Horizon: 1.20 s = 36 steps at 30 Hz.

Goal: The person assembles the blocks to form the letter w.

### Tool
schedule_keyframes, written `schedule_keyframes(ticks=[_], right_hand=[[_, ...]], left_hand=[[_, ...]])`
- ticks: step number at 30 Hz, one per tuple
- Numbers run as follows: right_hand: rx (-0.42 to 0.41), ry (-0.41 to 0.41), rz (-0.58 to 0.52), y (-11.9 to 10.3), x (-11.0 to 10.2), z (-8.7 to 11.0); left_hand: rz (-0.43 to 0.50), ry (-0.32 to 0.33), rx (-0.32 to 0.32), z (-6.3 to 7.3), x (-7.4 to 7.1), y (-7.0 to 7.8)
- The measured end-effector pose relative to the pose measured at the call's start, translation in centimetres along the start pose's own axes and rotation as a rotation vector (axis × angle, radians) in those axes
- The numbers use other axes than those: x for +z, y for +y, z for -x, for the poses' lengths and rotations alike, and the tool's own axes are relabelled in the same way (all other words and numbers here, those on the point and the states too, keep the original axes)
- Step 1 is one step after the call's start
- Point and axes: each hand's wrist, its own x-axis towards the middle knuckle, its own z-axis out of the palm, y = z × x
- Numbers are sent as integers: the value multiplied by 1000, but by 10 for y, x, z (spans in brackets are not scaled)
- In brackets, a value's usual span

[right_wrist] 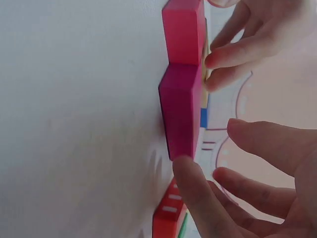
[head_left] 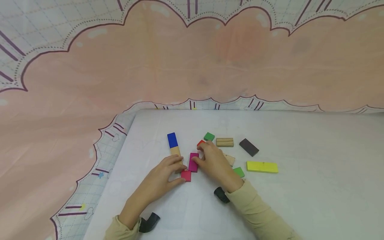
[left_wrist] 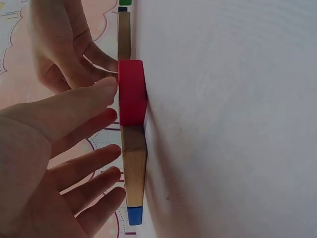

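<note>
My left hand [head_left: 160, 178] is beside a pinkish-red block [head_left: 186, 176]. In the left wrist view its thumb touches or nearly touches this block [left_wrist: 132, 94], while the other fingers spread loosely along a plain wooden block [left_wrist: 134, 168]. That wooden block runs on to a blue block [head_left: 172, 140]. A magenta block [head_left: 193, 162] adjoins the pinkish-red one. Against the magenta block's near end [right_wrist: 179, 114], one digit of my right hand [head_left: 215, 160] rests in the right wrist view; the remaining fingers are relaxed. An orange-red block [right_wrist: 168, 215] with pale marks lies by that hand, partly covered in the head view.
Around the right hand lie a green block [head_left: 209, 136], a grooved wooden block [head_left: 224, 142], a pale wooden block [head_left: 230, 159] and another green block [head_left: 239, 172]. Farther right are a dark block [head_left: 249, 147] and a long yellow block [head_left: 262, 167]. A patterned curtain [head_left: 180, 66] hangs behind the white table.
</note>
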Motion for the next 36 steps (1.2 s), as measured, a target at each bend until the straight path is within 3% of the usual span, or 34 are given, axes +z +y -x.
schedule_keyframes(ticks=[10, 36], right_hand=[[-42, 17, 39, 5, -11, -3], [-84, 41, 138, 19, -18, -14]], left_hand=[[2, 43, 78, -5, -4, 6], [-54, 46, 123, -20, 5, 15]])
